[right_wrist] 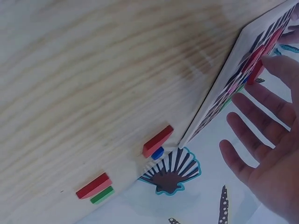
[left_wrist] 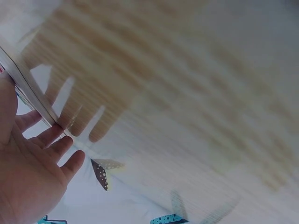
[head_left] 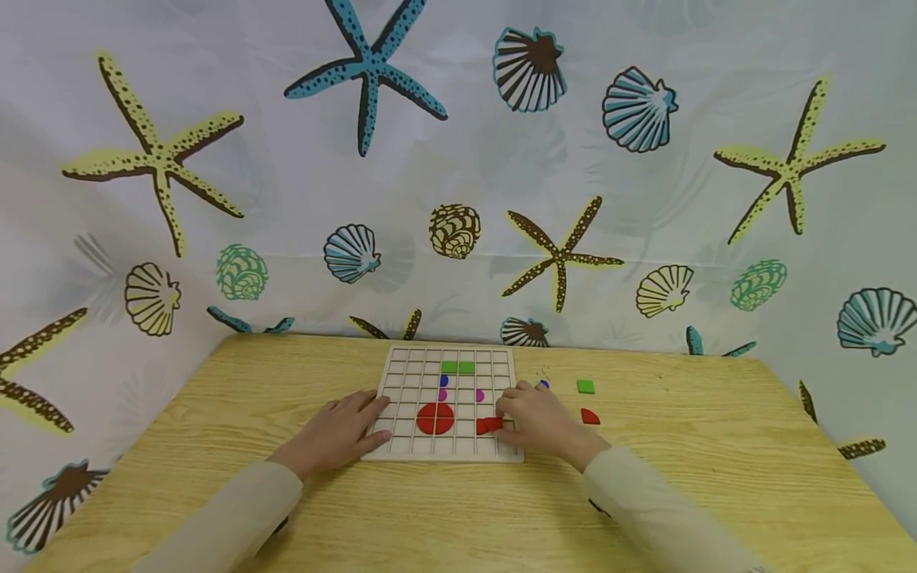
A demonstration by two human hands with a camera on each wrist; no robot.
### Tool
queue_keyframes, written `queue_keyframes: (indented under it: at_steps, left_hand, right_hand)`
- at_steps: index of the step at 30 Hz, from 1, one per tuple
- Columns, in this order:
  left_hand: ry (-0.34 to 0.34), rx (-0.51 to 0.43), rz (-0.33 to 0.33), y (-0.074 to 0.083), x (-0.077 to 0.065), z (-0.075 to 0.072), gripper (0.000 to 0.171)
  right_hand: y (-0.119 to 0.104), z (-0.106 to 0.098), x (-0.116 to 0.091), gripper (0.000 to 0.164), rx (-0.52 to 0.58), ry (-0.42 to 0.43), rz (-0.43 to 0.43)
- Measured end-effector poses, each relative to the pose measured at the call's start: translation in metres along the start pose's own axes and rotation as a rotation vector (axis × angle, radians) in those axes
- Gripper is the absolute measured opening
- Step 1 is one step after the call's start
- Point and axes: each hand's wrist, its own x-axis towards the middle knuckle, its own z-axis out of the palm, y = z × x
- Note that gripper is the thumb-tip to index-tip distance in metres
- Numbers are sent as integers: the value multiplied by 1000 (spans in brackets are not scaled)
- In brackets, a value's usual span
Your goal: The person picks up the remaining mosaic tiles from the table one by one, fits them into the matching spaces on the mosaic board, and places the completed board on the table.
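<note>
A white gridded board point(head_left: 404, 450) lies on the table, its left edge touched by my left hand point(head_left: 340, 430), fingers mostly straight and thumb over the rim. At the lower right of the grid, my right hand point(head_left: 540, 418) pinches a small red piece point(right_wrist: 256, 72) between thumb and forefinger. That piece overlaps or adjoins another red piece point(head_left: 481, 427); its full shape is covered. Red quarter pieces form a circle point(head_left: 427, 410) on the grid. Above it are two green pieces point(head_left: 449, 367), a blue half-round piece point(head_left: 444, 381) and two magenta half-round pieces point(head_left: 480, 395).
Right of the board lie a green square point(head_left: 586, 387), a red quarter piece point(head_left: 590, 416) and a partly hidden blue piece point(head_left: 545, 384). Another red piece point(right_wrist: 158, 141) shows in the right wrist view. A shell-patterned cloth point(head_left: 458, 159) stands behind the wooden table point(head_left: 401, 517).
</note>
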Motion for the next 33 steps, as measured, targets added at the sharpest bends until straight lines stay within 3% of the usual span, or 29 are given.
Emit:
queue_keyframes:
  at_steps: [16, 33]
  left_hand:
    - [3, -8, 6, -1, -1, 0, 59]
    - [2, -9, 2, 0, -1, 0, 57]
  right_hand:
    - [-17, 7, 27, 22, -20, -4, -38]
    - [-22, 10, 29, 20, -19, -28, -38]
